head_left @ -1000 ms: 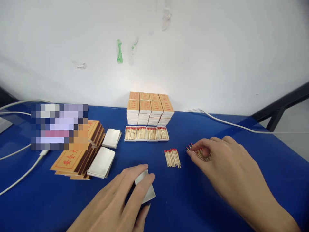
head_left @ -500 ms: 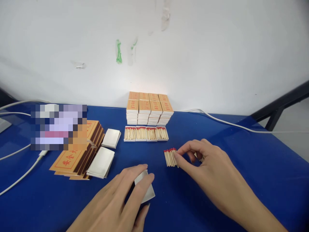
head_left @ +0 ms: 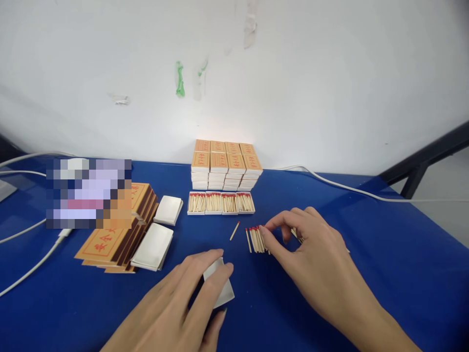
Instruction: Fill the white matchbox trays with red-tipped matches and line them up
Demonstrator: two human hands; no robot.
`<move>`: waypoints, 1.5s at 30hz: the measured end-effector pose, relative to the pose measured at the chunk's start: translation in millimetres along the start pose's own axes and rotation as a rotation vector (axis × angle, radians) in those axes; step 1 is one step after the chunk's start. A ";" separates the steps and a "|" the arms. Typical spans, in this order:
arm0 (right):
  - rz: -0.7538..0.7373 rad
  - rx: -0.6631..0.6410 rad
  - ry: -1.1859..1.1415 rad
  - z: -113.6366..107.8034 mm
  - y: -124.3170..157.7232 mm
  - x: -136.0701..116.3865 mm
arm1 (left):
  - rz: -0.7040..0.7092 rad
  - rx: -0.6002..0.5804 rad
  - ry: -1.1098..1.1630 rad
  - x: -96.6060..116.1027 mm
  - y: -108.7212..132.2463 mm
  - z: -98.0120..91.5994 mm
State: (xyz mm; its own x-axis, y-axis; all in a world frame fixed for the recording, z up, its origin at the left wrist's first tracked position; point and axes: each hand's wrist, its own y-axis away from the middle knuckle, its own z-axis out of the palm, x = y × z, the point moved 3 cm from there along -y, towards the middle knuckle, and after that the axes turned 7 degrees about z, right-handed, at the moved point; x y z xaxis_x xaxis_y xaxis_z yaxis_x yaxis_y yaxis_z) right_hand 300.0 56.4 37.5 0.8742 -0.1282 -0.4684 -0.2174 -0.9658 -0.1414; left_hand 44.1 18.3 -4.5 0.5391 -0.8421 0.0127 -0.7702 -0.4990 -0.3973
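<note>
Broadly, we work over a blue table (head_left: 249, 322), with both hands low upon it. Beyond them, roughly straight ahead of the gap between, we see a stack of closed matchboxes (head_left: 227, 164). To the left of our left hand (head_left: 179, 293), and farther out, lie orange sleeves (head_left: 106, 244) in a leaning pile, with two piles of white card pieces next to it.

That left hand is loosely spread, its fingers lying over a white tray (head_left: 224, 293) and its thumb by the near edge; we cannot tell whether it grips or merely steadies. Our right hand (head_left: 315, 254) is bent into a narrow curve, thumb and forefinger close together at the right edge of a bunch of matches (head_left: 256, 240). It touches them, though whether any are pinched we cannot tell.

Past our left fingertips, short of the stack, sit four filled trays (head_left: 213, 213) in a row. The bunch lies between our hands, immediately left of the right one, which is clearly nearer; its sticks run away from us, red heads at the far end. More matches (head_left: 297, 236) show partly behind our right fingers. Smallest, one loose match (head_left: 235, 231) lies aslant beyond our left fingertips, apart from the bunch.
</note>
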 end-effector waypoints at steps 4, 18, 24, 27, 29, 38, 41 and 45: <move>-0.019 -0.013 0.011 0.6 0.2 1.4 | -0.005 -0.010 0.013 -1.7 -0.2 -1.1; -0.652 0.021 0.239 14.2 23.0 -22.8 | 0.013 0.003 -0.035 4.0 -4.6 -2.5; -0.726 0.048 0.359 15.5 29.3 -20.7 | 0.021 0.013 -0.051 2.1 -4.6 -0.9; -0.772 0.045 0.340 13.7 30.6 -19.8 | 0.018 -0.001 -0.051 1.0 -2.8 1.6; -0.805 0.039 0.323 11.9 30.6 -20.1 | 0.017 0.007 -0.047 1.4 -2.8 2.2; -0.839 0.019 0.293 9.7 27.9 -24.1 | 0.009 0.005 -0.052 1.2 -0.8 4.4; -0.811 0.000 0.246 6.5 24.2 -21.3 | 0.006 0.006 -0.044 0.7 1.2 5.0; -0.780 -0.016 0.186 -0.1 17.6 -17.2 | 0.001 -0.012 -0.032 2.3 2.8 4.7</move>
State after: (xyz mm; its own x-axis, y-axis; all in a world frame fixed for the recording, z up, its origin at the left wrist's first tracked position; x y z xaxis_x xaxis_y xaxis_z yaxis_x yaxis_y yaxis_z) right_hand 281.2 41.6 43.2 0.8297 0.5514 -0.0863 0.4916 -0.7952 -0.3549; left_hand 44.8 15.9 -9.9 0.5485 -0.8360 -0.0172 -0.7748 -0.5003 -0.3866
